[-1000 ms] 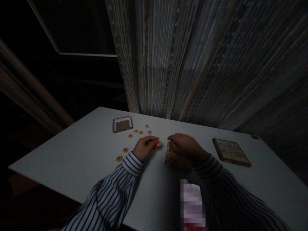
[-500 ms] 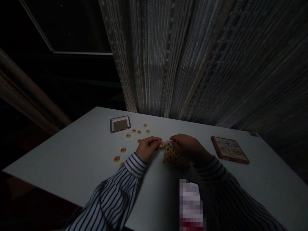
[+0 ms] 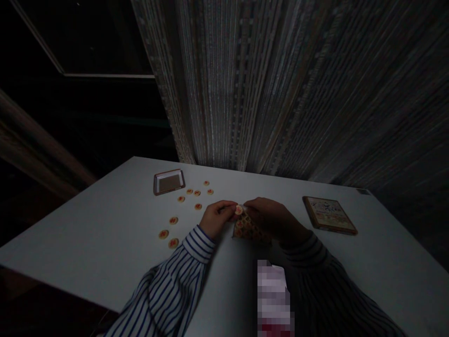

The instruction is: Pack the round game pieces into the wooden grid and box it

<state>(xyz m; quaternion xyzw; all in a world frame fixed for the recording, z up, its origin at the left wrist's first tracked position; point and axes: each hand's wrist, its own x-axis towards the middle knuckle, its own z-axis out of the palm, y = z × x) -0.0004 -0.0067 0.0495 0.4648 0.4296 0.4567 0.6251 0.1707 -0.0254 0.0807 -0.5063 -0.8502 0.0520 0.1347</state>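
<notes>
On the smooth white rectangular tabletop, a gap has just closed; my right hand curls over a small, boxy, seemingly clear plastic container at twelve o'clock, though I cannot tell whether its fingers grip anything; my left hand has come over towards three o'clock, thumb and fingertips pinching a round, cream, red-marked disc; half a second ago that disc was just beside the container, and now it is at the eleven o'clock corner, so it has joined the packed discs rather than the nine loose discs lying from nine to eleven o'clock; it looks tilted, marked face towards me, paler than its shadowed neighbours; whether it touches them I cannot tell.
</notes>
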